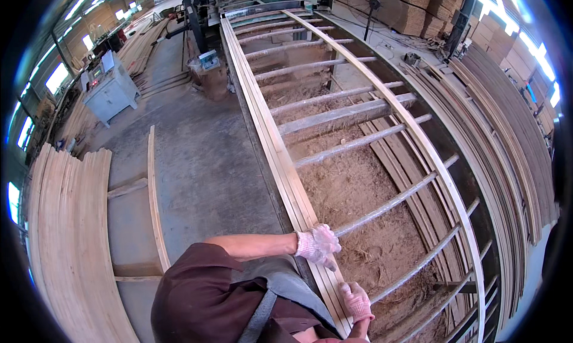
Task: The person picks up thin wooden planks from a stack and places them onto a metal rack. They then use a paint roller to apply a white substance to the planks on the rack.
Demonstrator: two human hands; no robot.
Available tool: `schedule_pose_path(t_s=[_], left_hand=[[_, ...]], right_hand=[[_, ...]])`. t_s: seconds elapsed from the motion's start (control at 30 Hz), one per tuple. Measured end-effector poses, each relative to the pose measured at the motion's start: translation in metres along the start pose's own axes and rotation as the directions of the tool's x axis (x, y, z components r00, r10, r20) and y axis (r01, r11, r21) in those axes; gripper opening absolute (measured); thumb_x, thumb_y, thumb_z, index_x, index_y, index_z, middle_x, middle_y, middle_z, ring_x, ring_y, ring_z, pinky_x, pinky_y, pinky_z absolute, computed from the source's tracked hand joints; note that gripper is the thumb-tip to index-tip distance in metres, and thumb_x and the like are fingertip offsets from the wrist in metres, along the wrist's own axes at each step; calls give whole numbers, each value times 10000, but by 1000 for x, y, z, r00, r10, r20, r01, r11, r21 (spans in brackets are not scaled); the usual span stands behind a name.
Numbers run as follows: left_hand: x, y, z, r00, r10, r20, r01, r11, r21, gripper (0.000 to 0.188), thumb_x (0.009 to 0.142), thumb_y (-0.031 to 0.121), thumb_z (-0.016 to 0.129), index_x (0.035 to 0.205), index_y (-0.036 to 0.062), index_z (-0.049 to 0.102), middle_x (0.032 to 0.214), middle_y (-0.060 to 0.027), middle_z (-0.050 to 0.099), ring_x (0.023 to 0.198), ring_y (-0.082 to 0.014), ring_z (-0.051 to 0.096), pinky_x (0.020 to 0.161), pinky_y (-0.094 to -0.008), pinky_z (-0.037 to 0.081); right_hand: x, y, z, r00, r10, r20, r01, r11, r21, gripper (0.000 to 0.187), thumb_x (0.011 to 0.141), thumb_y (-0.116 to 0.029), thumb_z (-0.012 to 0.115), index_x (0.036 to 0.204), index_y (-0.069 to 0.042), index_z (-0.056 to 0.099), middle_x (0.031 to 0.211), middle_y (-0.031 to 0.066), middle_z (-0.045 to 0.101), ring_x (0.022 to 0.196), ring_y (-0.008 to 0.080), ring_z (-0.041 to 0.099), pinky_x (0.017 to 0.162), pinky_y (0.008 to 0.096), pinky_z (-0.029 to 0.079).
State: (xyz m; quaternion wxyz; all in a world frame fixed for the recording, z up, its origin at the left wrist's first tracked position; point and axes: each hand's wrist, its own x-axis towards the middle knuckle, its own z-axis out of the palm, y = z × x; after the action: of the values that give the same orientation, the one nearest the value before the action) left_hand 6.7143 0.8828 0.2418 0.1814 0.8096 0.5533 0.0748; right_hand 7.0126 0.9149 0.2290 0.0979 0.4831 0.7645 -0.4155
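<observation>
Long pale wooden boards lie side by side along the left edge of a roller frame, running away from me. Across them reaches my left hand, in a whitish knit glove, its fingers curled over the boards' right edge. Nearer to me, my right hand, in a pinkish glove, grips that same edge with the thumb on top. The undersides of the fingers are hidden. Another long, pale strip of wood rests across the rollers on the right side of the frame.
Sawdust covers the ground beneath the rollers. Stacked boards stand at left and long timber lies at right. A grey cabinet is at far left, a machine at the far end, a fan beyond the frame.
</observation>
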Motion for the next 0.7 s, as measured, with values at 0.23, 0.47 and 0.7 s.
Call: schedule_pose_path(t_s=[0.23,0.47,0.7], left_hand=[[-4,11,-2,967,51,-251,-61,998,-34,712,833,711,656,1058,35,666,914,-163,704,907,-370,686,886,-486,491],[11,2,-5,999,32,-42,-32,999,12,665,842,677,679,1026,39,698,862,-157,719,867,-368,715,815,-487,530],[108,10,-71,959,-51,278,52,999,6,529,932,594,627,939,71,705,816,-163,713,789,-371,714,728,-511,560]], right_hand=[[-1,33,-9,954,-110,278,34,963,266,727,884,-576,672,1315,9,657,1173,242,725,1148,334,686,987,404,507],[7,25,-23,965,-57,254,-22,955,297,543,881,-408,756,1196,30,695,926,99,729,825,160,692,742,336,555],[-10,-32,-111,998,59,-13,-60,995,-82,584,842,-451,780,1228,-30,658,1036,182,746,933,307,735,824,424,571]])
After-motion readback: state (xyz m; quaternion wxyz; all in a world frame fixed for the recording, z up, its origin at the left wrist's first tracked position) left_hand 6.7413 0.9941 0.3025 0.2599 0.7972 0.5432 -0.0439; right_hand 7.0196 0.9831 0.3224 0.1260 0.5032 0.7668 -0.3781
